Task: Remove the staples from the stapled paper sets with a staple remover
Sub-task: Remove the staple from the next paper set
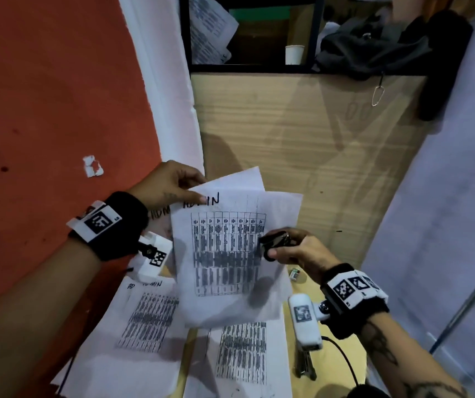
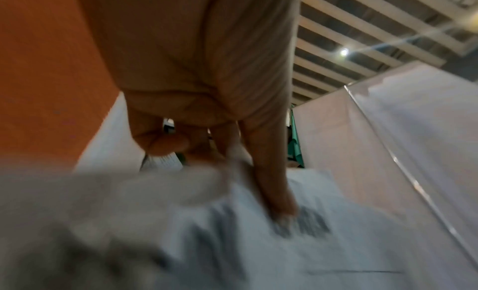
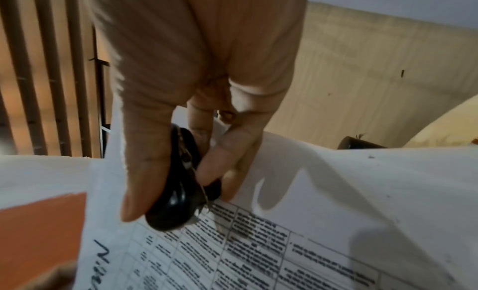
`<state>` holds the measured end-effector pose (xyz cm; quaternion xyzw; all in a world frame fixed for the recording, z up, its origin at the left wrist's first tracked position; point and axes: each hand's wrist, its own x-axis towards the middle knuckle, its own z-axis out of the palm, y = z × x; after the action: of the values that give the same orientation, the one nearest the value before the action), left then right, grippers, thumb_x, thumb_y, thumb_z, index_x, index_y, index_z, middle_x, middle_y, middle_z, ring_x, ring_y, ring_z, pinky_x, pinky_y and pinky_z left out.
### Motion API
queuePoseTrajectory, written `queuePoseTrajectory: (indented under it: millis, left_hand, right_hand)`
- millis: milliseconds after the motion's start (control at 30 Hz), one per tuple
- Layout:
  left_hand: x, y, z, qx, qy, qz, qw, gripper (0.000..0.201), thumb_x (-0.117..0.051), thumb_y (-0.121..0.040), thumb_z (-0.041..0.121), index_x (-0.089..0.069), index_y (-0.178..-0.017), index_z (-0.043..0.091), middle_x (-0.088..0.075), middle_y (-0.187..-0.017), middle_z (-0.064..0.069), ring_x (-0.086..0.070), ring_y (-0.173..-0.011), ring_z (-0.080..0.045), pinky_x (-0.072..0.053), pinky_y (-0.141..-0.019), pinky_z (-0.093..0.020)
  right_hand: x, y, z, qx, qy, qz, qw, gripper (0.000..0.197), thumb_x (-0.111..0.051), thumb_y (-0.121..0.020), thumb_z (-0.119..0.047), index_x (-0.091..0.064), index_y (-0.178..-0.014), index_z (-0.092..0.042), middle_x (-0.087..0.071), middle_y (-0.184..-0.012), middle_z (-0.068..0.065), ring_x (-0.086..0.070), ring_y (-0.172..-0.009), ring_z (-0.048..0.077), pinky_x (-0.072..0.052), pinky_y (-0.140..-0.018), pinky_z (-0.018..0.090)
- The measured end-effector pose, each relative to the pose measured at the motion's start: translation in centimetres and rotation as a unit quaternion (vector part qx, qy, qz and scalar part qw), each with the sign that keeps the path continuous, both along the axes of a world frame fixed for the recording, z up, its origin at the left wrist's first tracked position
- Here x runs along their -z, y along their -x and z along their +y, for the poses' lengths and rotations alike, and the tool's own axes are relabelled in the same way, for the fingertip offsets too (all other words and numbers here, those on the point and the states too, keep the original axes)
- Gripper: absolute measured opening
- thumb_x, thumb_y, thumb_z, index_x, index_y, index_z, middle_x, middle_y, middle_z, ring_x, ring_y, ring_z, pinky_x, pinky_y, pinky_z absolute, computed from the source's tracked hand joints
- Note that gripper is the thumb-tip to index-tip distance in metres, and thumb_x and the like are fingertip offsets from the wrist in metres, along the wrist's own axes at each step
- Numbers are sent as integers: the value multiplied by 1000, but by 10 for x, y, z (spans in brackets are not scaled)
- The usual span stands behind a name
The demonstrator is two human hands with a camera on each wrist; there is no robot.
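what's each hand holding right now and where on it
The left hand pinches the paper set at its top-left corner, lifted off the desk. The right hand grips the black staple remover by its two sides, over the sheet's right part.

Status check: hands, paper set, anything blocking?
Left hand pinches lifted paper set at top corner. Right hand grips black staple remover at its right edge. Staple itself not visible. Nothing in the way.

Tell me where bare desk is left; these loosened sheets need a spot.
Free: the wood desk between the shelf and the held sheets. Crowded: the near end, with papers and stapler.
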<state>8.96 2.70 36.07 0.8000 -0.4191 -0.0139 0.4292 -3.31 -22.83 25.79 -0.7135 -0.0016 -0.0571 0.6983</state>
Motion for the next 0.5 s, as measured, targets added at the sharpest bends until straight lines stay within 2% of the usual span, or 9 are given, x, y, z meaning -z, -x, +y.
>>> queuePoseTrajectory:
  millis: [67,100,133,200,233,300,333,433,500]
  left_hand:
    - [-4,-14,20,-15,-74,-3,997,21,-81,-66,7,-73,-75,24,-74,-72,-4,-63,-71,-15,-49,-72,-26]
    - [-6,-21,33,-22,-95,9,995,16,-85,-62,18,-74,-71,27,-74,-71,-3,-64,-70,-13,-49,-72,-24]
    - [-9,-26,47,-27,-93,19,995,22,-87,-56,38,-74,-70,27,-74,-70,-1,-65,-68,-8,-49,-70,-19]
    - [-7,-37,68,-69,-63,24,995,61,-78,-42,72,-74,-78,23,-73,-73,6,-65,-70,1,-48,-69,-10]
    - [1,-40,73,-88,-40,35,995,68,-72,-45,77,-72,-87,23,-73,-75,11,-64,-75,3,-46,-70,-7]
    - [25,-38,71,-100,-2,89,991,72,-71,-58,70,-62,-109,20,-70,-77,19,-64,-75,6,-44,-62,-6]
    - [40,-33,64,-105,20,125,986,80,-73,-58,68,-55,-116,17,-70,-77,22,-64,-73,7,-43,-56,-7]
    - [83,-10,33,-100,163,193,962,101,-83,-25,68,-53,-108,18,-72,-83,17,-66,-77,1,-50,-59,-15]
    - [99,4,13,-108,244,218,939,94,-87,-25,63,-58,-102,17,-74,-84,15,-68,-80,-1,-52,-67,-13]
  right_hand:
    - [-5,5,-7,-1,8,2,1000,41,-77,-53,-4,-71,-93,-6,-70,-75,6,-62,-64,11,-45,-53,14]
    - [-7,6,-11,2,9,4,1000,41,-78,-54,-2,-70,-94,-6,-70,-75,5,-62,-64,10,-45,-53,14]
    - [-8,8,-14,7,5,5,1000,40,-79,-55,1,-70,-94,-7,-70,-74,3,-63,-65,9,-45,-54,13]
    - [-9,8,-17,27,-31,2,999,34,-75,-64,3,-68,-96,-6,-72,-75,1,-67,-67,10,-49,-56,14]
    - [-10,8,-18,33,-60,-3,998,32,-71,-67,4,-67,-98,-5,-72,-75,2,-68,-66,11,-51,-57,15]
    - [-12,7,-14,40,-117,-8,992,28,-66,-70,5,-64,-96,-3,-72,-71,1,-68,-63,10,-52,-56,17]
    - [-13,6,-11,40,-140,-11,989,25,-65,-70,6,-64,-94,-3,-72,-70,1,-68,-61,10,-52,-54,17]
    - [-13,3,1,37,-186,-10,982,16,-60,-75,8,-61,-89,-2,-71,-65,1,-67,-56,7,-51,-49,15]
    - [-10,1,6,33,-201,-8,979,21,-65,-72,6,-60,-91,-1,-71,-67,2,-67,-58,7,-52,-50,16]
